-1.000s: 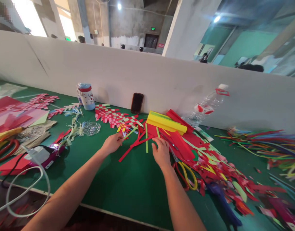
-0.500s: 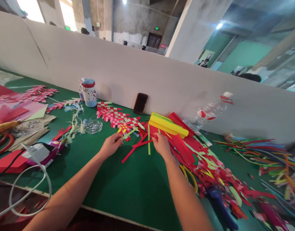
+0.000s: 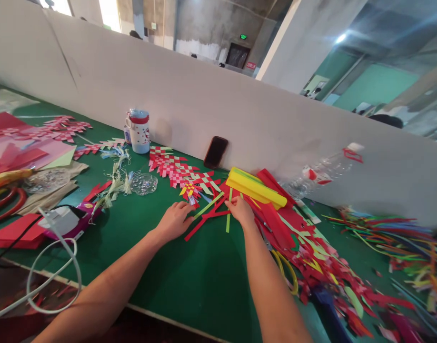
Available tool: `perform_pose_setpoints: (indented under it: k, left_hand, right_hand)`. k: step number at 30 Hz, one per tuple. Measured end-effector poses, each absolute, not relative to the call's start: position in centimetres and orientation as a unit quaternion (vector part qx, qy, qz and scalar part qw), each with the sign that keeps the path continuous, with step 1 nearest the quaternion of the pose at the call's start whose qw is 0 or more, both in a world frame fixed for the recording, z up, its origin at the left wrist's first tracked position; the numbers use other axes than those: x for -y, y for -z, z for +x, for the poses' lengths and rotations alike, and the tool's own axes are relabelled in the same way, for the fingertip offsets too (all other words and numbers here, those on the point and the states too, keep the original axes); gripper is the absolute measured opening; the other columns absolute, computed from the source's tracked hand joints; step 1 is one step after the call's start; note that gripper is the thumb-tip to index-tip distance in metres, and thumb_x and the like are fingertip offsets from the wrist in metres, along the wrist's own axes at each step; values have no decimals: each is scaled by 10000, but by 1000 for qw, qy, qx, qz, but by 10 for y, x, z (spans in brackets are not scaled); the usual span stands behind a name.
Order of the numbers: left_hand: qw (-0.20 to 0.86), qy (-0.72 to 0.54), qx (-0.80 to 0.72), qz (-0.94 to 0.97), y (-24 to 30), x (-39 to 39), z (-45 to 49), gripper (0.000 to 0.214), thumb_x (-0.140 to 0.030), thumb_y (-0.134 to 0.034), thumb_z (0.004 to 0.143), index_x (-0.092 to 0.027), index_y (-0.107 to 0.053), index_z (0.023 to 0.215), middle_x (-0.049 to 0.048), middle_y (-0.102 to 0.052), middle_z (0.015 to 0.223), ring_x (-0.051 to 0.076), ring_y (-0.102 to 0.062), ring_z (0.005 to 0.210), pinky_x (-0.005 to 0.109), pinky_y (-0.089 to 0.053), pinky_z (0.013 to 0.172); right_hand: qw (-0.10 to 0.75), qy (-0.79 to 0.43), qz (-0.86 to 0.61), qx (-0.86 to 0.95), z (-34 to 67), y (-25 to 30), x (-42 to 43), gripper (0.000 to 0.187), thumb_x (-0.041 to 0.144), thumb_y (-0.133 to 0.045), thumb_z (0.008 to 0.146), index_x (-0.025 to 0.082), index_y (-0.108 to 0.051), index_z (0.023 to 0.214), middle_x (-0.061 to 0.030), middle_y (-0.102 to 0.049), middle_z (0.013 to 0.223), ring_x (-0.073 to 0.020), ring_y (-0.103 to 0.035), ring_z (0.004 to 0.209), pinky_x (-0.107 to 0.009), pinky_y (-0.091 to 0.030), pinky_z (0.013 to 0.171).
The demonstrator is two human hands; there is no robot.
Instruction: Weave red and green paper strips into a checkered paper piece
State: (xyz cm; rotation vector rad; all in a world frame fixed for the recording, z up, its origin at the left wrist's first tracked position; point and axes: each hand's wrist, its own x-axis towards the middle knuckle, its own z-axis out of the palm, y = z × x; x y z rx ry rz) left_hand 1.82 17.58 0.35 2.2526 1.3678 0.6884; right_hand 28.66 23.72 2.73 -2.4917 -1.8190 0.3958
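Two grips were examined. The left hand [image 3: 173,221] lay curled beside a thin lime-green paper strip [image 3: 207,206], its hold undetermined. The right hand [image 3: 241,212] had its fingertips drawn together over narrow red paper strips [image 3: 213,216], though a pinch could not be confirmed. These strips lay on a green table mat [image 3: 150,271], within both hands' reach, below a woven red-and-white paper lattice [image 3: 172,166]. A yellow paper roll [image 3: 256,187] and yellow-handled scissors [image 3: 288,271] crowded the right side.

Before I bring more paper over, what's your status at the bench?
Left hand beside green paper strip; right hand on red paper strips. Yellow folded paper just beyond.
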Motion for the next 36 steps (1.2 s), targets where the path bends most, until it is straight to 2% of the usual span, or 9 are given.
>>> perform_pose_setpoints:
  k: [6, 10, 15, 23, 26, 29, 33, 36]
  left_hand:
    - [198, -194, -422, 863, -9, -163, 26, 309, -255, -599, 876, -302, -639, 1178, 25, -635, 1298, 282, -488, 1253, 481, -353, 1021]
    - [199, -172, -390, 883, -8, -159, 28, 332, -207, -581, 874, -315, -637, 1183, 15, -606, 1352, 302, -430, 1326, 515, -288, 1047]
    - [213, -158, -349, 899, -8, -157, 31, 285, -243, -583, 884, -327, -643, 1149, -9, -599, 1363, 309, -390, 1376, 540, -226, 1073]
    - [235, -153, -302, 911, -8, -150, 39, 442, -341, -651, 845, -318, -571, 1279, 31, -593, 1369, 362, -337, 1404, 595, -186, 1080]
    - [241, -157, -293, 912, -8, -150, 39, 435, -335, -661, 839, -319, -582, 1266, 28, -607, 1350, 342, -365, 1392, 565, -201, 1087]
    - [247, -168, -300, 906, -13, -152, 36, 328, -285, -624, 867, -312, -629, 1193, 16, -657, 1270, 291, -453, 1337, 485, -272, 1070]
    - [253, -193, -321, 892, -19, -156, 34, 229, -240, -533, 920, -271, -679, 1094, 17, -720, 1093, 210, -629, 1104, 357, -397, 974]
    - [254, -212, -335, 882, -20, -158, 34, 263, -239, -459, 956, -243, -692, 1077, 22, -736, 1024, 183, -668, 974, 303, -456, 893]
  right_hand:
    - [12, -122, -804, 582, 291, -24, -238, 338, 363, -578, 937, 189, -573, 1226, -90, -591, 1248, -214, -614, 1046, -429, -535, 879]
    - [9, -140, -788, 599, 296, -20, -235, 323, 362, -572, 941, 198, -578, 1219, -88, -591, 1251, -209, -613, 1044, -422, -535, 881]
    - [19, -136, -775, 617, 323, -29, -227, 333, 363, -579, 936, 189, -579, 1220, -87, -592, 1248, -213, -615, 1041, -422, -538, 873]
    - [7, -98, -818, 567, 346, -35, -229, 340, 363, -583, 934, 188, -573, 1226, -88, -592, 1245, -216, -614, 1047, -428, -536, 878]
    - [2, -100, -822, 560, 340, -28, -231, 357, 363, -588, 931, 180, -565, 1236, -90, -591, 1245, -220, -614, 1049, -436, -536, 876]
    - [0, -109, -824, 556, 337, -23, -232, 347, 362, -586, 933, 186, -569, 1231, -89, -591, 1246, -217, -614, 1049, -431, -536, 877]
    - [1, -130, -813, 567, 338, -21, -230, 325, 362, -574, 939, 197, -579, 1220, -88, -590, 1253, -211, -612, 1048, -422, -534, 882]
    - [1, -146, -804, 576, 338, -20, -226, 319, 360, -580, 937, 204, -582, 1215, -85, -591, 1251, -211, -612, 1051, -413, -535, 879]
